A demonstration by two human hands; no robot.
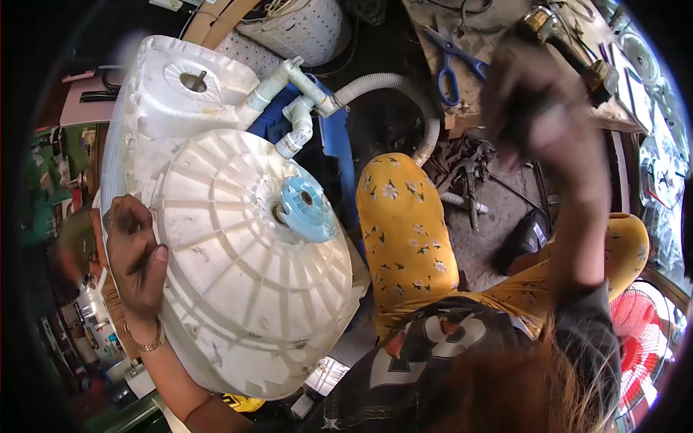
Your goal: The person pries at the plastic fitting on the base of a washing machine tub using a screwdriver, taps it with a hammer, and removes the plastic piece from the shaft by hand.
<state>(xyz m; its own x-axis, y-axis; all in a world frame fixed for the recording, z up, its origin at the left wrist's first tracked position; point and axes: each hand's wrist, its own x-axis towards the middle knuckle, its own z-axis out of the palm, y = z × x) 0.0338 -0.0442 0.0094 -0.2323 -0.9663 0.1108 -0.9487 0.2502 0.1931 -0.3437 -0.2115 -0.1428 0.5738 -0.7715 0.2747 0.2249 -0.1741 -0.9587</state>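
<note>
A large white plastic washing machine tub [216,281] lies tilted in front of me, its ribbed round underside facing up. A light blue plastic hub [309,208] sits at its centre, with a dark hole in the middle. My left hand [137,263] is at the tub's left edge, fingers curled and thumb bent against the rim. Raised at the upper right, my right hand [530,108] is smeared by motion beside the wooden table. Something dark shows at its palm, but I cannot make out whether it is held.
White pipe fittings [296,119] join a grey corrugated hose [390,85] behind the tub. Blue-handled scissors [449,65] lie on the wooden table [469,101]. A perforated white drum [303,32] stands at the back. A red fan [639,339] is at the lower right.
</note>
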